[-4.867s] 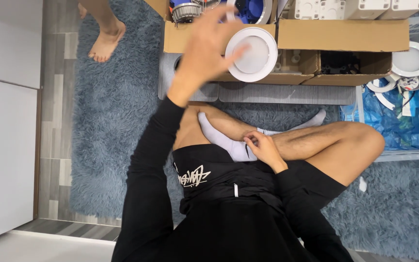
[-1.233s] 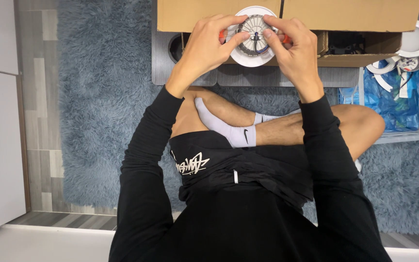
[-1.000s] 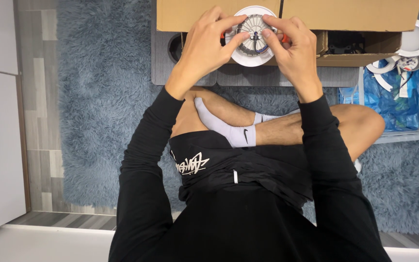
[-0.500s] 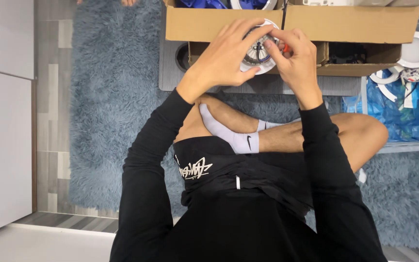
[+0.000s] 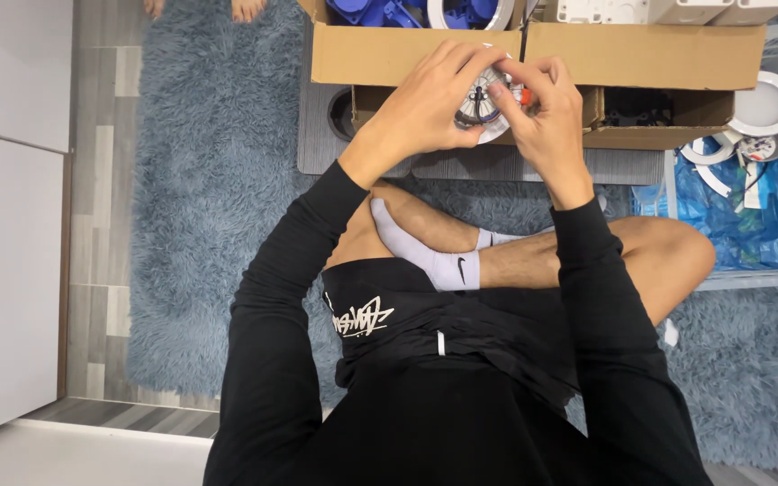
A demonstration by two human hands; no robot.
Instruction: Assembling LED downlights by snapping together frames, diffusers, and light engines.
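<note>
both hands, left hand and right hand, now clamp a round light fitting, drawn nearer from the cardboard box.

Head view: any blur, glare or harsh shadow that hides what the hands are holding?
Head view: even, soft light, no glare or hard shadows; focus sharp on the rug. The left hand and right hand cover most of the round fixture, so occlusion, not blur, hides it.

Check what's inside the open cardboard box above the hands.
Inside the cardboard box: blue plastic parts and a white ring show. Its depths are cut off by the frame edge; the left hand covers none of it.
</note>
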